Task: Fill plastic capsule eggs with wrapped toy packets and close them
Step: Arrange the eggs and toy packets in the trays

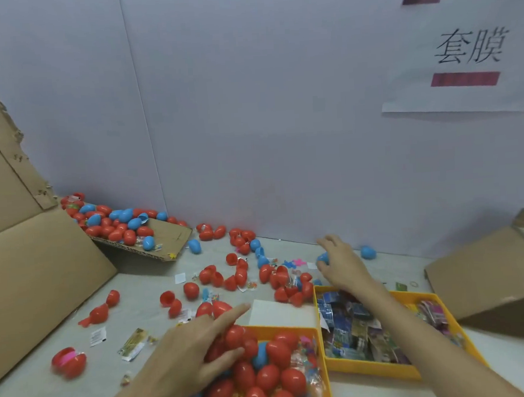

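Reaching across the table, a blue capsule egg [322, 258] is closed on by the right hand [340, 262], likely for filling; the left hand [199, 352] lies open-fingered on eggs in the yellow tray [321, 363], steadying them.

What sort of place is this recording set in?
Probably a small packing workstation, not a home. Loose capsule eggs litter the table, yellow bins hold wrapped toy packets, cardboard boxes stand around, and a printed sign hangs on the partition.

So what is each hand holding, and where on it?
Right hand grips a blue egg piece by its side. Left hand rests flat on the red eggs, gripping nothing.
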`<action>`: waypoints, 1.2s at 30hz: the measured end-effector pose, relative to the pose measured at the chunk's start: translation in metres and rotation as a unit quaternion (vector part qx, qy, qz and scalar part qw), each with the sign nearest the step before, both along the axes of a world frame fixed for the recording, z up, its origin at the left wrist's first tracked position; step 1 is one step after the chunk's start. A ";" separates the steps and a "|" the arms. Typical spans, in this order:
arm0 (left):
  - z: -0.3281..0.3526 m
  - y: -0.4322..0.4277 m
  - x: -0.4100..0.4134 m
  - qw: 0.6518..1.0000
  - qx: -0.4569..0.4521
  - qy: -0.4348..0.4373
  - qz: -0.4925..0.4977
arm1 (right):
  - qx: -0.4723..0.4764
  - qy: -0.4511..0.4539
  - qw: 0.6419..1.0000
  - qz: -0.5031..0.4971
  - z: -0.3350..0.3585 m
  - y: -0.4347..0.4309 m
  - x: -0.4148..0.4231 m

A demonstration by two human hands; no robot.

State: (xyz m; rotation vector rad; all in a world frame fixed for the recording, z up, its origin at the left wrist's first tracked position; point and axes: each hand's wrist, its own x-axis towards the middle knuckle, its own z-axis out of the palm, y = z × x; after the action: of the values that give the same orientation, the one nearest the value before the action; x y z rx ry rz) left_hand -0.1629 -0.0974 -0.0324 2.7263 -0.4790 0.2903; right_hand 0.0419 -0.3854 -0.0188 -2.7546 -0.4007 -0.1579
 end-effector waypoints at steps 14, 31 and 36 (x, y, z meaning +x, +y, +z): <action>0.009 0.020 -0.008 0.998 0.013 -0.055 -0.010 | 0.016 0.016 0.986 -0.163 -0.037 -0.069 0.089; -0.007 0.014 -0.090 0.960 -0.202 -0.039 0.188 | 0.132 0.092 0.929 0.334 0.018 0.048 -0.150; -0.024 -0.029 -0.118 0.983 -0.043 0.021 0.179 | -0.081 0.055 0.939 0.329 -0.009 0.037 -0.176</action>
State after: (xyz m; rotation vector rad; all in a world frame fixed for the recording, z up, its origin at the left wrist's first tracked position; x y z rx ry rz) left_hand -0.2805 -0.1267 -0.0566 2.7140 0.0411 0.3353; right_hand -0.1336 -0.3489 -0.0274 -2.5955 -1.3146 0.2065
